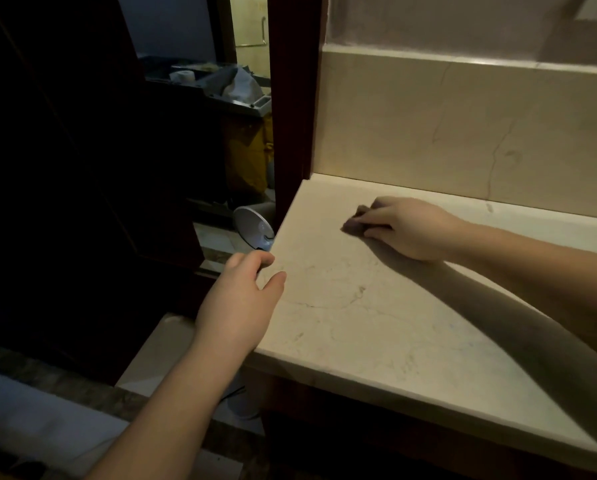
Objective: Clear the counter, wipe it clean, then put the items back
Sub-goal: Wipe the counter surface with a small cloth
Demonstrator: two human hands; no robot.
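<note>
Right hand (pixel 408 228) curled over the small dark cloth (pixel 354 225) near the counter's (pixel 342 323) back left corner, left hand (pixel 241 303) loose at its left edge: best pressed flat, swept corner to front.

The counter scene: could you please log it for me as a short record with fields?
surface: pale marble counter, nothing resting on it but the hands and cloth
right hand: presses a small dark cloth onto the counter near the back
left hand: fingers relaxed at the counter's left edge, holding nothing
stage: wiping
background: grey cart through the doorway
</note>
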